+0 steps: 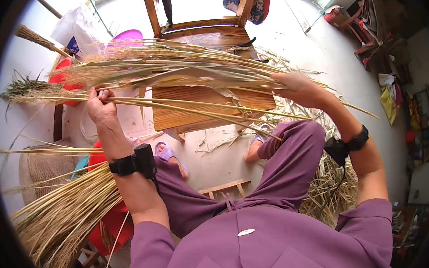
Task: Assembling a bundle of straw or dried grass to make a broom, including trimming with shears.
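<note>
My left hand (102,105) is closed around a few thin, dry grass stalks (201,105), whose feathery heads point left. Their bare ends reach right, over my knee. My right hand (294,88), blurred, grips the stem end of leafy dry stalks (218,75) at the right. These lie across the view among a larger spread of plumed stalks (190,53). Below them is a low wooden bench (212,111), partly covered by the stalks. The fingertips of my right hand are hidden by blur and leaves.
A wooden chair (209,34) stands beyond the bench. More plumed stalks (74,202) rest on a red container (110,234) at lower left. Stripped leaves and straw (329,189) heap on the floor by my right leg. A red bucket (61,71) and a broom (36,38) are at left.
</note>
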Motion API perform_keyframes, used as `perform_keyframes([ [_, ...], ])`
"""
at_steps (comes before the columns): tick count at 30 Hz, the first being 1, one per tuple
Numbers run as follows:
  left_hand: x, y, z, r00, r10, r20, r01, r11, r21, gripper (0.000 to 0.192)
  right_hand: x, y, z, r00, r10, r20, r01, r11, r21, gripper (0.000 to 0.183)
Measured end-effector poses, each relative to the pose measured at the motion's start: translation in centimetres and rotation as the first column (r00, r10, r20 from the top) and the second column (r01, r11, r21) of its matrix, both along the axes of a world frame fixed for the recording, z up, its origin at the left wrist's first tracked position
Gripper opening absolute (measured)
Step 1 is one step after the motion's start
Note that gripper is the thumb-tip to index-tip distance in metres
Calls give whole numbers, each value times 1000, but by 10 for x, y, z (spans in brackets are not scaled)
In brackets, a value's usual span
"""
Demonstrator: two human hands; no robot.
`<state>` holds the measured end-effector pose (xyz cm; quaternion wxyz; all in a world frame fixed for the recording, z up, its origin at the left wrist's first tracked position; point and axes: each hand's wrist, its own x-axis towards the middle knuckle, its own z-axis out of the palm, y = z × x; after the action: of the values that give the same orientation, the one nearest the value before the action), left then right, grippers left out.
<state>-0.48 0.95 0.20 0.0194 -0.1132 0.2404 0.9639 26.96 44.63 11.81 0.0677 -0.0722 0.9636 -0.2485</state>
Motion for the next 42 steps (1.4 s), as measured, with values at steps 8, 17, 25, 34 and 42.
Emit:
perform_keyframes([
  [8,-10,-18,-9,995,101,15,-99,986,-135,34,73,79,19,959,-80,-272,176,919,352,15],
  [17,-15,-56,-19,980,188,68,-172,967,-189,43,241,256,25,702,-389,-597,664,662,349,11],
  [25,2,-34,16,962,215,166,-191,970,-150,41,180,205,56,390,-886,-251,867,445,-226,21],
  [34,4,-69,-2,988,-47,148,43,999,32,45,46,58,20,781,-407,475,581,751,-312,16],
  [42,11,-64,11,991,-47,127,55,997,-61,33,-9,1,-51,822,-352,448,453,880,-139,21],
])
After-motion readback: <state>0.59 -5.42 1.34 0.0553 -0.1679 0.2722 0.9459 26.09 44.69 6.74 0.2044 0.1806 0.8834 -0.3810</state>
